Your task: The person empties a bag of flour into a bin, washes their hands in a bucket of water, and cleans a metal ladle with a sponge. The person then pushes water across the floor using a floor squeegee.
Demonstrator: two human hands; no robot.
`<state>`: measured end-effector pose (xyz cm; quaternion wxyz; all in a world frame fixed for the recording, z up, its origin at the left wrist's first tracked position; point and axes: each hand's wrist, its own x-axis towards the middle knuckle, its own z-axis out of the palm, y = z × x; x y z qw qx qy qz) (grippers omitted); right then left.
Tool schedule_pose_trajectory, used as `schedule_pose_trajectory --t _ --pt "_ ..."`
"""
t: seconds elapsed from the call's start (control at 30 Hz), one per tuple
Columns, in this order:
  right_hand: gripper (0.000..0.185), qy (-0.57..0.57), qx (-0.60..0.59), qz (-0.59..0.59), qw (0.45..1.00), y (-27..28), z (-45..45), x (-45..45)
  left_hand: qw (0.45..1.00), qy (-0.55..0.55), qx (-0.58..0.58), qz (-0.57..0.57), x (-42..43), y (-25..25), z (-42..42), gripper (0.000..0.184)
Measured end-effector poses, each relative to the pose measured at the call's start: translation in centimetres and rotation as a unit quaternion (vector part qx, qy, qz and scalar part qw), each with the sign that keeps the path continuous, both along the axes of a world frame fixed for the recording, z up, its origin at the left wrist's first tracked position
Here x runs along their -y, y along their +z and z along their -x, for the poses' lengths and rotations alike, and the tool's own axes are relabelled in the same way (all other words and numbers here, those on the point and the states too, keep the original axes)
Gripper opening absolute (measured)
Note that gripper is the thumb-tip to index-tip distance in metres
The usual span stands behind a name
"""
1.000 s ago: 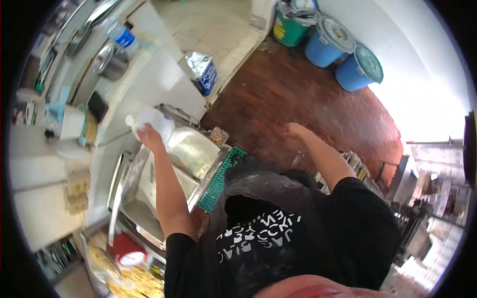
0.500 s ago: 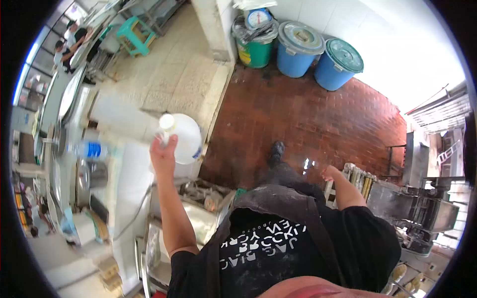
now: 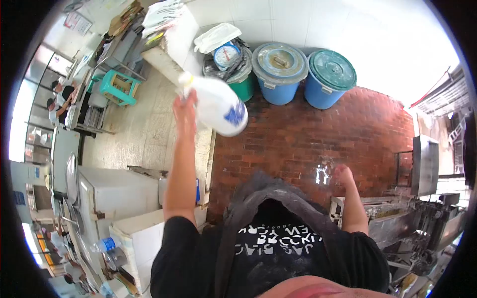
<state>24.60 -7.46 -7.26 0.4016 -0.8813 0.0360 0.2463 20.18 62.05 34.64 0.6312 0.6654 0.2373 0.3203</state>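
Our left hand (image 3: 186, 110) grips the white jug (image 3: 218, 107) above the brick floor (image 3: 283, 144), left edge; right hand (image 3: 343, 173) blurred, closure we cannot tell.

Head-worn view, forward and downward.

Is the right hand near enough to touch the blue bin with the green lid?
Probably not: the right hand seems short of the green-lidded bin, though only brick floor shows between them.

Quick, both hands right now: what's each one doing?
Left hand: closed, holding the white jug near its capped end.
Right hand: nothing visible in it; too blurred to tell open or closed.
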Motion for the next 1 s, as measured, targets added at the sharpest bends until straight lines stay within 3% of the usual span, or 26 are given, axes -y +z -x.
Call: schedule_pose_trajectory --t 0.1,0.2,0.23,0.3,0.33,0.4,0.43,0.47,0.53,0.6,0.63,0.67,0.7,0.73,0.77,0.83,0.87,0.93,1.0 --pt "0.028 -0.086 -0.017 -0.052 0.995 7.8 0.5 -1.8 0.999 0.019 0.040 -0.012 -5.5 1.4 -12.8 0.029" --pt "0.030 -0.168 -0.078 -0.049 0.981 5.3 3.8 0.4 0.995 0.045 0.071 -0.058 -11.0 2.5 -24.7 0.048" --pt "0.028 -0.252 -0.094 -0.059 0.961 3.7 6.2 1.0 0.995 0.052 0.062 -0.059 -13.0 2.4 -28.5 0.058" --pt "0.017 -0.332 -0.193 -0.036 0.923 7.7 10.3 -0.6 0.995 0.065 0.044 -0.067 -17.1 1.7 -35.8 0.073" --pt "0.012 -0.385 -0.223 -0.086 0.892 3.4 15.0 1.6 0.994 0.070 0.036 -0.073 -18.7 1.3 -39.0 0.078" --pt "0.010 -0.488 -0.273 -0.189 0.807 0.4 22.1 2.7 0.992 0.079 -0.025 -0.093 -22.0 -0.4 -45.3 0.077" --pt "0.013 -0.537 -0.295 -0.240 0.753 2.2 24.5 1.3 0.990 0.087 -0.049 -0.103 -24.2 -1.1 -48.4 0.077" --pt "0.010 -0.582 -0.344 -0.122 0.726 8.0 23.3 -4.2 0.991 0.084 -0.065 -0.082 -27.4 -2.8 -51.4 0.078" --pt "0.010 -0.562 -0.355 0.004 0.747 10.1 24.4 -10.5 0.991 0.063 -0.106 -0.043 -34.4 -8.0 -57.8 0.079" --pt "0.011 -0.596 -0.299 -0.141 0.732 11.2 24.9 -14.0 0.973 0.029 -0.228 -0.030 -39.0 -11.0 -62.0 0.083" --pt "0.014 -0.601 -0.263 -0.270 0.704 10.2 26.7 -15.0 0.965 -0.008 -0.250 -0.075 -38.9 -11.9 -62.6 0.082" --pt "0.019 -0.482 -0.217 -0.094 0.844 8.8 28.7 -16.5 0.956 -0.048 -0.259 -0.125 -38.2 -12.8 -63.4 0.081" --pt "0.023 -0.437 -0.217 0.015 0.873 9.8 28.3 -18.5 0.946 -0.088 -0.259 -0.175 -37.1 -14.1 -64.1 0.080" --pt "0.026 -0.390 -0.221 0.127 0.885 11.1 27.7 -20.6 0.933 -0.123 -0.253 -0.222 -34.8 -15.2 -64.9 0.079" --pt "0.023 -0.543 -0.271 0.021 0.794 11.8 28.0 -22.8 0.923 -0.154 -0.239 -0.261 -31.8 -16.6 -65.3 0.078" --pt "0.020 -0.441 -0.199 0.138 0.864 6.9 34.2 -27.1 0.897 -0.204 -0.228 -0.318 -26.5 -19.4 -62.9 0.076" --pt "0.016 -0.540 -0.228 0.064 0.807 8.3 34.2 -29.9 0.886 -0.236 -0.229 -0.327 -23.8 -20.8 -60.8 0.075" --pt "0.015 -0.740 -0.238 -0.053 0.627 12.3 33.6 -36.0 0.853 -0.314 -0.259 -0.327 -19.6 -23.4 -55.6 0.073" --pt "0.017 -0.759 -0.241 -0.040 0.604 11.3 35.4 -40.9 0.801 -0.401 -0.302 -0.325 -15.8 -25.9 -50.3 0.071"
